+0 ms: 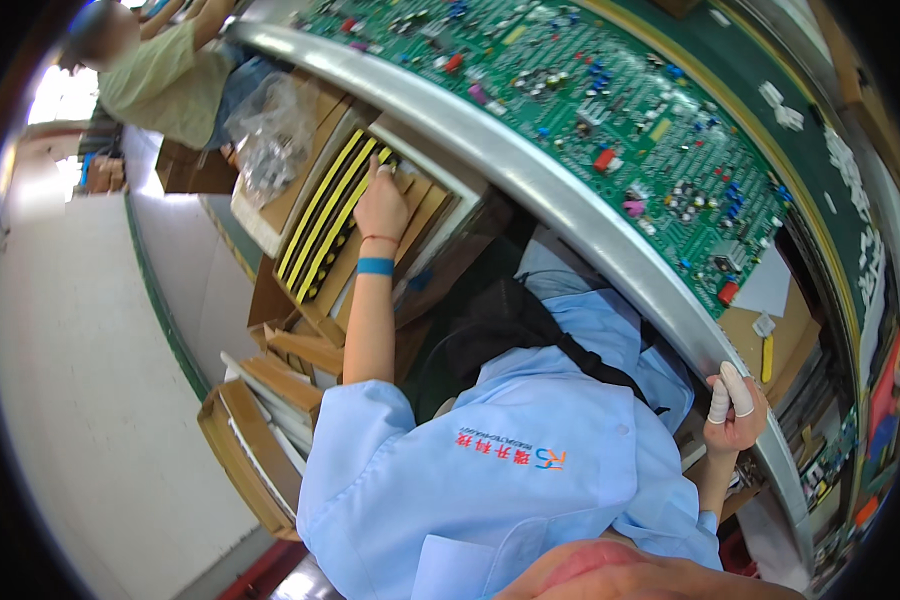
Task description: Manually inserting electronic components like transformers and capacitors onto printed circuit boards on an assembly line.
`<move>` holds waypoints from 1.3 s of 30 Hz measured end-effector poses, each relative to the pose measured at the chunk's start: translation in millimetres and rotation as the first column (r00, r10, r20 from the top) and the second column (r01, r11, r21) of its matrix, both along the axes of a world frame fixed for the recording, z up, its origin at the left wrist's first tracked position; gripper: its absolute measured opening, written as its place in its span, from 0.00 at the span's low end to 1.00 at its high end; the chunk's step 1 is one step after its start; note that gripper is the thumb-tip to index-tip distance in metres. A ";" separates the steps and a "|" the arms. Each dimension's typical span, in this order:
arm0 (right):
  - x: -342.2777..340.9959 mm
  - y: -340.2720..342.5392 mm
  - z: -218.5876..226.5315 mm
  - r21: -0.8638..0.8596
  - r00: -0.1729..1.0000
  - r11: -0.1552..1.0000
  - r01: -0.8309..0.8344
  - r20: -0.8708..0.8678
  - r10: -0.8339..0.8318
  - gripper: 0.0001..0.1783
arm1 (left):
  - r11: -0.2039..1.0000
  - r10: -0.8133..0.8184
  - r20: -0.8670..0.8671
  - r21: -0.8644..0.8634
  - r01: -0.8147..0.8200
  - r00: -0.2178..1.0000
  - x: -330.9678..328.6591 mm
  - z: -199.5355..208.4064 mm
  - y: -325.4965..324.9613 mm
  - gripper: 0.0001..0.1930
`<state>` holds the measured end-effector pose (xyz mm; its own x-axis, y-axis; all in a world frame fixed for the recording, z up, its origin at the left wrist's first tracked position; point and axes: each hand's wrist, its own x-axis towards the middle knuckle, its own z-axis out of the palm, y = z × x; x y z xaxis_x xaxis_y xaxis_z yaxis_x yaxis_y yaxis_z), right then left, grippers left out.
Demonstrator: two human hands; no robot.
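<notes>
The person's two hands are well apart. The left hand (382, 208) reaches into an open cardboard box (322, 322) in the upper left of the frame, its fingers at the upper end of a row of black-and-yellow striped strips (322, 212). The strips stand side by side, slanting from upper right to lower left, with brown cardboard pieces (422, 222) to their right. Whether the fingers are closed on a strip cannot be told. A blue band (375, 266) and a thin red cord circle the left wrist.

The right hand (738, 412), white covers on some of its fingers, is at the lower right beside the curved metal rail (515, 148); its fingers are bent, and it is unclear whether they pinch anything. Near it, a yellow tool (767, 358) lies on cardboard.

Beyond the rail, green circuit boards (660, 150) crowded with red, blue and purple components stretch across the top of the frame. A clear plastic bag (272, 140) lies above and to the left of the strips, close to a co-worker in a pale yellow-green shirt (155, 92) at the upper left.
</notes>
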<state>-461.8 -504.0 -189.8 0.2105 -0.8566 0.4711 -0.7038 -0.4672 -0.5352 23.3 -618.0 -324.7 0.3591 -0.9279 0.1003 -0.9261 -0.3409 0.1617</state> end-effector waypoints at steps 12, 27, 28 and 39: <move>-27.5 4.9 1.1 -0.027 0.975 0.977 0.209 0.079 -0.207 0.13 | 0.982 -0.006 0.014 0.190 0.004 1.000 37.4 -40.2 -13.6 0.16; -30.0 2.4 -1.9 -0.007 0.926 0.927 0.376 -0.014 -0.376 0.10 | 0.994 0.060 0.024 0.090 -0.062 0.998 16.9 -32.6 -6.7 0.12; -30.1 -3.7 0.7 0.027 0.926 0.927 0.375 0.033 -0.376 0.10 | 0.990 0.089 0.005 0.106 -0.089 0.996 16.5 -28.0 -7.3 0.13; -55.0 -255.1 2.0 0.051 0.917 0.959 0.279 -0.310 -0.250 0.30 | 1.000 0.028 -0.108 0.016 -0.026 0.994 29.4 -46.6 8.5 0.19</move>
